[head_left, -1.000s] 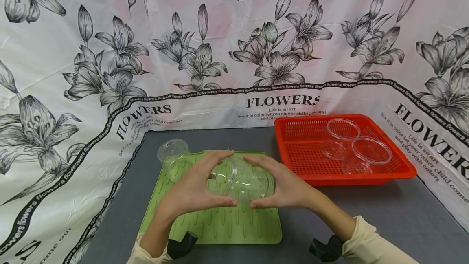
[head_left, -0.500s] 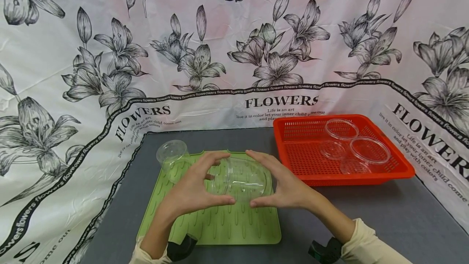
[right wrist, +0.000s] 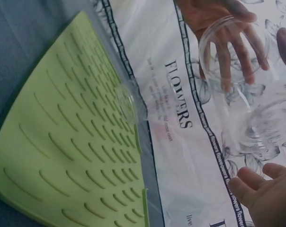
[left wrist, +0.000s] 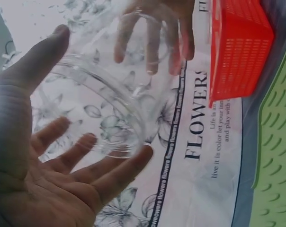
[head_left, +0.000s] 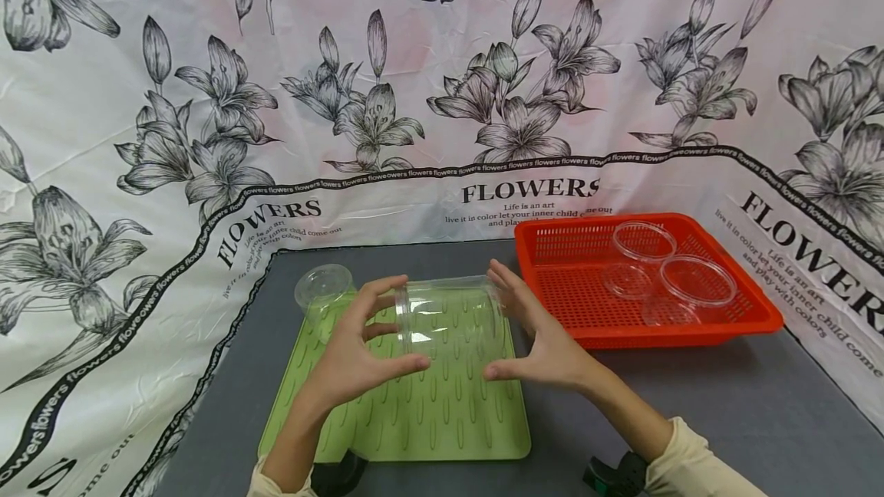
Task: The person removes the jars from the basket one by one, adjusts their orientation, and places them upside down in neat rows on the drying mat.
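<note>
A clear plastic jar [head_left: 452, 317] lies sideways in the air between my two hands, over the green mat [head_left: 428, 428]. My left hand [head_left: 362, 343] holds its left end, where a ringed collar runs round it, with the thumb in front and the fingers behind. At the other end my right hand [head_left: 535, 336] holds the base, fingers along the top and back, thumb low in front. The left wrist view shows the collar [left wrist: 100, 80] close by the left fingertips. Through the jar wall [right wrist: 228, 56], the right wrist view shows the left fingers.
A red slotted basket [head_left: 753, 324] stands at the back right, with two clear plastic containers [head_left: 697, 282] upright in it. Another clear container [head_left: 324, 290] stands at the mat's back left corner. A printed flower cloth [head_left: 387, 205] hangs behind the grey table [head_left: 621, 413].
The jar has come up higher and turned from slanting to nearly level. My right fingers have risen along its base, and the hands have spread slightly apart. The basket and other containers stay put.
</note>
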{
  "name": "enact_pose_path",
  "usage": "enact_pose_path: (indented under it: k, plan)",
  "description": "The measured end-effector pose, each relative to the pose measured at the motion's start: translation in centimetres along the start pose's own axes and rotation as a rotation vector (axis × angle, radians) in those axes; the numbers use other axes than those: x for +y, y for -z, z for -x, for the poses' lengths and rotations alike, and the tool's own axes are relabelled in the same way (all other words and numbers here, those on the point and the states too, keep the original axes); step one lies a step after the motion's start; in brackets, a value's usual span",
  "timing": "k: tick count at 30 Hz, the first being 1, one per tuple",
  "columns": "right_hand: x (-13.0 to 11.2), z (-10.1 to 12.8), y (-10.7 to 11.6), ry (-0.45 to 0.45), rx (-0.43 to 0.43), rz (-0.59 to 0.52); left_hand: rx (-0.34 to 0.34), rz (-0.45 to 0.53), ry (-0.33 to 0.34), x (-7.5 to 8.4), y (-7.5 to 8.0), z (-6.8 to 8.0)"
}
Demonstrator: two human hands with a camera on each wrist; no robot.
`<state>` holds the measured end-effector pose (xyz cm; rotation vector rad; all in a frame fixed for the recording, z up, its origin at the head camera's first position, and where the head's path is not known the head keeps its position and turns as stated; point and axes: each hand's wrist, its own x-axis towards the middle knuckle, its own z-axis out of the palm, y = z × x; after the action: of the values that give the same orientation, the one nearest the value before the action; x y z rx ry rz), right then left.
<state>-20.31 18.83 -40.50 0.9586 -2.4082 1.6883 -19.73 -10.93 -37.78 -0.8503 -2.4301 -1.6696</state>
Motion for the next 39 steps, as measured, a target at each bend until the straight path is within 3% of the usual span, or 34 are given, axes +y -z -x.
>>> enact_pose_path:
  k: [7,16,23,30,39]
  plan:
    - [0.5,-0.2,-0.3,-0.025,-0.017,-0.234,0.013,0.169,-0.126,-1.1,-0.3,-0.1]
    - [1.6,-0.8,-1.5,0.008,-0.054,-0.418,0.022,0.328,-0.170,-2.0,-1.0,-0.2]
    - [1.9,-1.1,-2.4,-0.021,-0.034,-0.536,0.026,0.397,-0.175,-2.1,-1.4,-0.4]
    - [1.9,-1.8,-3.2,0.057,-0.033,-0.738,0.032,0.452,-0.176,-2.5,-1.7,-0.7]
    - [1.3,-2.4,-3.9,0.088,-0.006,-0.846,0.022,0.510,-0.166,-3.3,-1.7,-0.9]
